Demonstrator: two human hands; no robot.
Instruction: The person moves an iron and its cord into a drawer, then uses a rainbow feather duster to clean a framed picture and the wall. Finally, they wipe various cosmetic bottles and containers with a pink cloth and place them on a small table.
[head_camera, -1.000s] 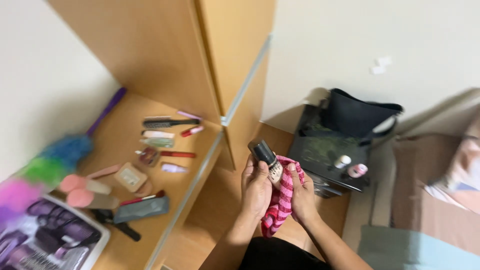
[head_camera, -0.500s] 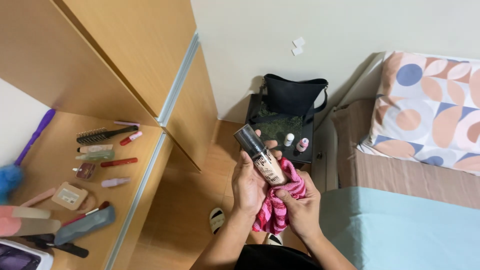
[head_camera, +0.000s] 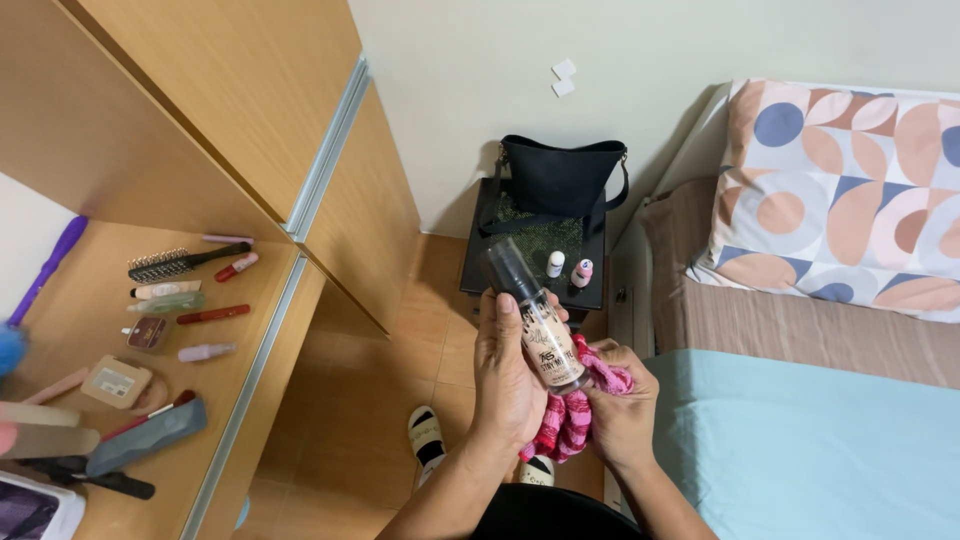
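Your left hand (head_camera: 510, 375) has its fingers (head_camera: 500, 325) closed around a foundation bottle (head_camera: 535, 318), gripping its lower body and holding it tilted, dark cap up and to the left, so the label side faces you. Your right hand (head_camera: 620, 415) is closed on a bunched pink striped cloth (head_camera: 570, 415), pressed against the bottle's base, likely so the cloth can rub the glass while the other hand steadies it. The bottle sits in mid-air over the floor, between the tabletop and the bed.

Outward: below your hands, a sandal (head_camera: 426, 440) lies on the tiled floor. Behind the bottle, a dark stool (head_camera: 540, 245) carries a black bag (head_camera: 560, 180) and two small bottles (head_camera: 568, 268). Right, a bed with a light blue sheet (head_camera: 800, 440) and a patterned pillow (head_camera: 840, 190). Left, the wooden tabletop (head_camera: 70, 310) holds a hairbrush (head_camera: 180, 263), tubes, a compact (head_camera: 116, 382) and brushes, laid out flat and apart.

Hidden: the bottle's bottom is covered by cloth and palm; right fingertips are buried in the cloth. Items at the left edge are cut off and can't be identified.
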